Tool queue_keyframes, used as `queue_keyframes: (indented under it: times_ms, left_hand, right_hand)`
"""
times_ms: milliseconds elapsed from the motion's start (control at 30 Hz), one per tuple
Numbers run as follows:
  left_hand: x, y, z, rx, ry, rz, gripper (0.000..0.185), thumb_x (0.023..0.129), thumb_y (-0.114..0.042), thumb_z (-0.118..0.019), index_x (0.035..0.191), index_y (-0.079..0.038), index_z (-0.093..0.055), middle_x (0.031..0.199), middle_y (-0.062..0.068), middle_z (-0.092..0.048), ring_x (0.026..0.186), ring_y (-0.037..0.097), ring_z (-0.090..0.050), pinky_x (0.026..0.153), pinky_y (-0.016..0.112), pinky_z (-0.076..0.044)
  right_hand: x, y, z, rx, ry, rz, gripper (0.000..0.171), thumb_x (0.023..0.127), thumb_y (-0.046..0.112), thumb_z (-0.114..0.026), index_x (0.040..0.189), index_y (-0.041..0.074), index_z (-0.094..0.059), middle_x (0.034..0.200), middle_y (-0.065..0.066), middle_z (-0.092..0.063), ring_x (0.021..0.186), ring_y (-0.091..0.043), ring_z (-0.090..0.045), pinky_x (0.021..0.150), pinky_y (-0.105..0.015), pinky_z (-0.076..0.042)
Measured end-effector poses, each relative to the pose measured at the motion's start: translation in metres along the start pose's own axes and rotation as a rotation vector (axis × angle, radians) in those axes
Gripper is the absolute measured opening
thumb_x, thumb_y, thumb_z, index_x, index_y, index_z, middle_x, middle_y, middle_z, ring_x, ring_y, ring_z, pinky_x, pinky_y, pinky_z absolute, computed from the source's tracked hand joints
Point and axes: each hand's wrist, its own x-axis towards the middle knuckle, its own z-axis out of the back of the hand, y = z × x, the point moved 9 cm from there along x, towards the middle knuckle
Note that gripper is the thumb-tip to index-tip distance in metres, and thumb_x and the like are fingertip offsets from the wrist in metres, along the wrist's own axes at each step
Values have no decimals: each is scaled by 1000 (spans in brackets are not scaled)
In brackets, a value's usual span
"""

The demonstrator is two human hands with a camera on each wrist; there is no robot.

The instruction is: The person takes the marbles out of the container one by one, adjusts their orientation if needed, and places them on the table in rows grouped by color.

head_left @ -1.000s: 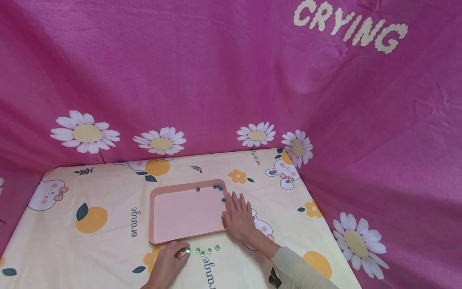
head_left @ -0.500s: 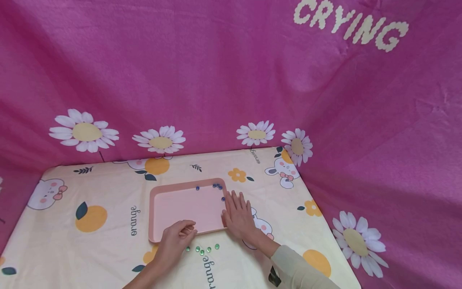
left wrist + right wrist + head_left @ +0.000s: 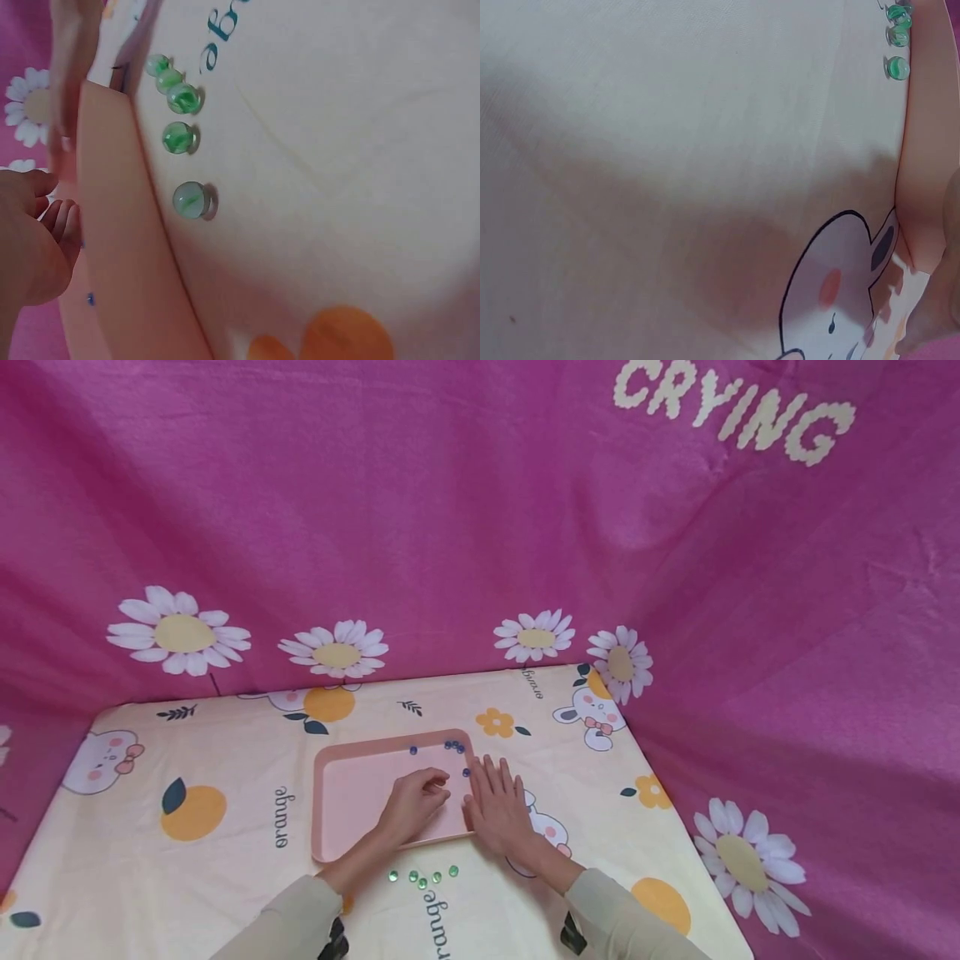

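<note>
A shallow pink tray [image 3: 352, 802] lies on the table. Several dark blue marbles [image 3: 413, 750] sit inside along its far wall and in the far right corner, one by the right wall. My left hand [image 3: 415, 802] hovers over the tray's right half, fingers loosely bent; nothing shows between thumb and fingers in the left wrist view. Flat against the tray's right side rests my right hand [image 3: 498, 810], fingers straight and pointing away. Just in front of the near wall, several green glass marbles [image 3: 178, 138] lie in a loose row on the cloth.
A cream tablecloth [image 3: 240, 893] printed with oranges, rabbits and flowers covers the table. Magenta curtains [image 3: 435, 527] with daisies hang behind it and along the right side. Both forearms reach in from the near edge.
My left hand has left the leftmost green marble, passed over the tray's near wall and moved forward and right above the tray. My right hand stays in place.
</note>
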Motion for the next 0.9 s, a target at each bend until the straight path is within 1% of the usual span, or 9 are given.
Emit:
queue_keyframes:
  times_ms: [133,267,433,500,633,700,767,867,900]
  left_hand:
    - [12,8,-17,33,63,-2,31,87,-2,-74,118,0,-68,107,11,-70,92,21,-67,84,37,-56]
    - [19,13,-31,68,120,-7,37,87,-2,-73,123,1,-64,109,10,-68,90,18,-61,85,37,-55]
    - [30,11,-42,101,116,-21,39,88,-3,-73,126,1,-63,102,8,-65,85,16,-57,81,35,-53]
    - [34,10,-45,122,109,-14,40,89,-4,-73,127,0,-62,100,7,-64,83,15,-56,79,34,-52]
    - [40,8,-49,142,101,12,42,90,-4,-72,131,-2,-61,109,9,-65,84,17,-57,80,34,-52]
    - [42,8,-50,147,99,26,42,91,-3,-71,131,-3,-61,117,11,-65,94,20,-60,89,37,-53]
    - [44,7,-51,158,95,31,39,92,-3,-70,130,-4,-62,122,12,-65,105,25,-61,97,41,-50]
    - [47,7,-51,177,87,44,35,93,-2,-68,128,-5,-63,125,11,-65,120,28,-57,106,44,-42]
    - [48,7,-52,182,85,49,34,93,-2,-68,127,-5,-63,124,11,-65,123,28,-57,107,43,-41]
  right_hand:
    - [0,-1,0,8,4,1,64,105,39,-38,160,11,-20,163,-16,-20,148,-42,-12,114,-64,-17]
    - [0,-2,-2,0,13,-6,65,105,41,-36,160,11,-18,163,-16,-19,149,-42,-11,114,-64,-16]
    - [-1,-3,0,10,-2,-8,64,105,40,-38,159,10,-21,163,-16,-20,148,-42,-12,113,-65,-17]
    - [-1,-4,0,17,1,-11,64,105,40,-37,160,11,-20,163,-15,-20,149,-41,-11,113,-64,-17]
    - [0,-4,0,27,4,-12,63,105,39,-37,160,11,-20,163,-15,-20,149,-41,-11,114,-64,-17]
    - [0,-4,0,25,7,-12,63,105,38,-37,159,11,-20,163,-15,-20,149,-41,-11,113,-64,-18]
    - [0,-3,0,21,13,-15,62,105,37,-37,159,10,-20,163,-15,-20,149,-41,-11,114,-64,-18]
    - [-1,-3,0,24,22,-21,62,106,36,-37,160,11,-19,163,-15,-19,149,-41,-11,114,-64,-17]
    - [-1,-3,0,25,26,-23,63,106,36,-37,160,11,-18,163,-15,-19,149,-41,-11,114,-64,-16]
